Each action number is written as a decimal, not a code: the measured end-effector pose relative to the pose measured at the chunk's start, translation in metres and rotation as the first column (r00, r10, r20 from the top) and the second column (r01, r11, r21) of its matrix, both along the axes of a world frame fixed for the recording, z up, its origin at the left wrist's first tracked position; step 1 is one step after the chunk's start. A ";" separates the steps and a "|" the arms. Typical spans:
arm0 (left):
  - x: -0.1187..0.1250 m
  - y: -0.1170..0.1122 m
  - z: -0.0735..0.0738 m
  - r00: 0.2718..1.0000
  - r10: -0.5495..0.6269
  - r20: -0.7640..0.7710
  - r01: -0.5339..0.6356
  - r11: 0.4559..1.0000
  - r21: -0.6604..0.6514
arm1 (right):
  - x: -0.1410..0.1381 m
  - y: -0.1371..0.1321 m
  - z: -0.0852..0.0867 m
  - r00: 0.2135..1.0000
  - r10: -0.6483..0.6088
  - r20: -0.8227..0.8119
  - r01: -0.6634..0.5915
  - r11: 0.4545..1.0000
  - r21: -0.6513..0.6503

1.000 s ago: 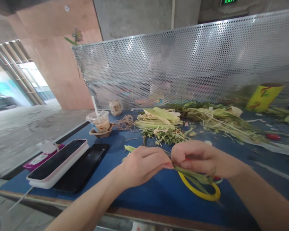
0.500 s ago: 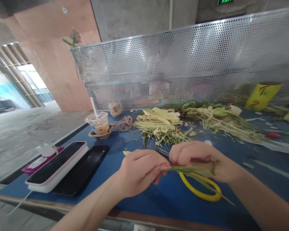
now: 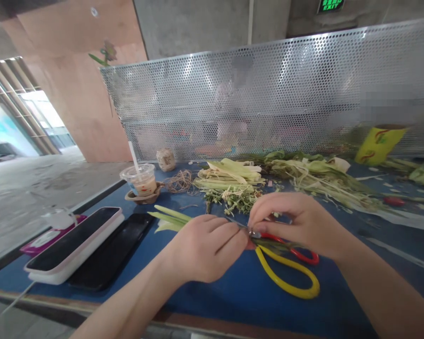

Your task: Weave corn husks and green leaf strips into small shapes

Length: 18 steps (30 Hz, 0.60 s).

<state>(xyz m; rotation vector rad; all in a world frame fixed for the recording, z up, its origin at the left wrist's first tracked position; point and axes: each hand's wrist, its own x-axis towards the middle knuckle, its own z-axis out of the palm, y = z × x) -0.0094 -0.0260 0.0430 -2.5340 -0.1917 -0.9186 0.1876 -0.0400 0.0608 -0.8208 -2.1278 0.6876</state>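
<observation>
My left hand (image 3: 214, 247) is closed around a small bundle of plant stems. The bundle's pale green leaf ends (image 3: 169, 219) stick out to the left, and its thin, drab ends come out on the right. My right hand (image 3: 291, 223) is held close to my left, thumb and fingertips pinched together beside the bundle. Whatever lies between those fingertips is too small to make out. Just below them is a pair of scissors (image 3: 286, 278) with one yellow and one red handle loop; its blades are partly hidden by my hands.
Beyond my hands lie pale green leaf strips (image 3: 229, 174), short cut greens (image 3: 233, 200) and tangled twine (image 3: 181, 181). A drink cup (image 3: 141, 181), a black phone (image 3: 113, 252) and a white case (image 3: 74, 245) are at left. Long dry leaves (image 3: 314, 176) and a yellow roll (image 3: 381, 145) are at right.
My right hand has lifted and opened out from a curled grip to a fingertip pinch. More leaf ends show left of my left hand, and the scissors' red handle has come into sight.
</observation>
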 end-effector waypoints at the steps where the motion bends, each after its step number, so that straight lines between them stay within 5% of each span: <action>1: 0.000 0.000 0.000 1.000 0.018 -0.010 -0.017 0.999 0.029 | -0.001 -0.001 0.000 0.999 -0.036 0.007 0.037 0.999 -0.037; 8: 0.000 0.002 0.000 0.989 0.067 0.135 -0.071 0.997 0.030 | -0.011 0.001 -0.020 0.951 -0.103 -0.291 -0.035 0.900 -0.434; 18: -0.005 0.009 -0.005 0.976 0.114 0.187 -0.093 0.989 -0.117 | -0.017 0.006 -0.025 0.839 -0.128 -0.529 -0.158 0.872 -0.462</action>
